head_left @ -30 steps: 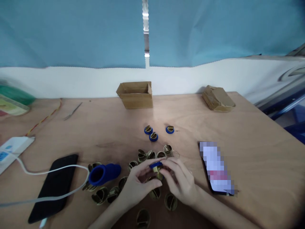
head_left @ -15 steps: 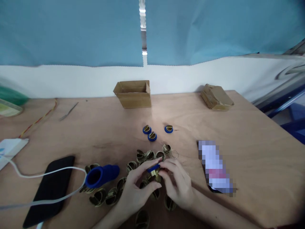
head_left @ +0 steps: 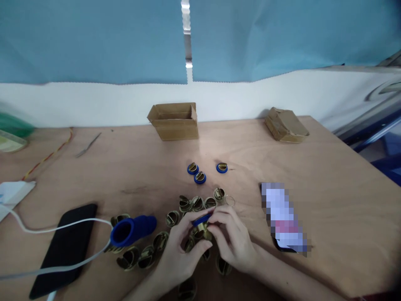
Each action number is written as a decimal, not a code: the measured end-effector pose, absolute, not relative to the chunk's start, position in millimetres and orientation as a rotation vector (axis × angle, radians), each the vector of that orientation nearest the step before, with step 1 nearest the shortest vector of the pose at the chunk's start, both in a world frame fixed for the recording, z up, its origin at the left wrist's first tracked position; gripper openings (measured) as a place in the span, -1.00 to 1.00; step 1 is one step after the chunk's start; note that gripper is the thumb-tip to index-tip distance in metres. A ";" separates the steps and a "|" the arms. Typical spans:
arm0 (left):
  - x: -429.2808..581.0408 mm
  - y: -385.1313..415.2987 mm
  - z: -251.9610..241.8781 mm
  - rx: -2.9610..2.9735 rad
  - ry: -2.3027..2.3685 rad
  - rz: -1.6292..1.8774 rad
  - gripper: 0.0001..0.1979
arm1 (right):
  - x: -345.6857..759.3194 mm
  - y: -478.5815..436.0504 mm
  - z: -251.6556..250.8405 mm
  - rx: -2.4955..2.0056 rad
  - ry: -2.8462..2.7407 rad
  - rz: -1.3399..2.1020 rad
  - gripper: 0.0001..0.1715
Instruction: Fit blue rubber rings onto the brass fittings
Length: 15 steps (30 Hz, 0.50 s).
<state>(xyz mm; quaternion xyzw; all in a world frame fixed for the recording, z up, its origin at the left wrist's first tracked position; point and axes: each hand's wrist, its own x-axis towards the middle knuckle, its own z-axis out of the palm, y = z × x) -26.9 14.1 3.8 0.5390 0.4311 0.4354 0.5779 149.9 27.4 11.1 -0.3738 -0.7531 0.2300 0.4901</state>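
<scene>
Between my two hands is a round brass fitting with a blue ring (head_left: 201, 220), its blue rim uppermost and the brass part below. My left hand (head_left: 184, 246) grips it from the left, fingers on the rim and thumb low by the brass. My right hand (head_left: 233, 240) pinches it from the right with thumb and fingertips. Several brass fittings without rings (head_left: 197, 203) lie around and under my hands. Beyond them sit three brass fittings with blue rings (head_left: 199, 177). A stack of blue rings (head_left: 133, 230) lies on its side left of my hands.
An open cardboard box (head_left: 175, 128) and a closed brown package (head_left: 285, 125) stand at the table's back. A phone with a blurred screen (head_left: 283, 219) lies right. At left are a black phone-like slab (head_left: 67, 242), a white cable (head_left: 78, 265) and tweezers (head_left: 89, 145).
Both hands stay around the ringed brass fitting, with only a slight shift of the fingers. The whole view has moved slightly.
</scene>
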 end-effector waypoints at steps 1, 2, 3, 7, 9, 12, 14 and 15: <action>-27.7 13.4 4.5 1.276 1.012 1.015 -0.54 | 150.2 26.6 11.0 -0.909 -1.839 0.559 -0.69; -28.5 12.7 5.1 1.296 1.013 1.013 -0.53 | 150.5 25.8 10.5 -0.916 -1.836 0.562 -0.68; -29.2 12.2 5.6 1.318 1.012 1.015 -0.52 | 150.7 25.3 9.7 -0.925 -1.826 0.567 -0.66; -30.4 12.4 6.6 1.395 1.018 1.018 -0.50 | 151.8 25.0 6.5 -0.944 -1.818 0.582 -0.65; -30.4 13.2 7.4 1.414 1.033 1.007 -0.51 | 152.0 25.6 6.4 -0.945 -1.835 0.572 -0.65; -30.8 13.8 9.0 1.450 1.027 0.998 -0.50 | 151.8 26.4 7.6 -0.941 -1.819 0.557 -0.62; -31.5 13.3 9.5 1.470 1.017 1.002 -0.49 | 151.8 26.7 8.2 -0.936 -1.815 0.559 -0.60; -31.9 13.0 9.3 1.474 1.019 1.004 -0.49 | 151.7 26.7 8.3 -0.934 -1.821 0.559 -0.58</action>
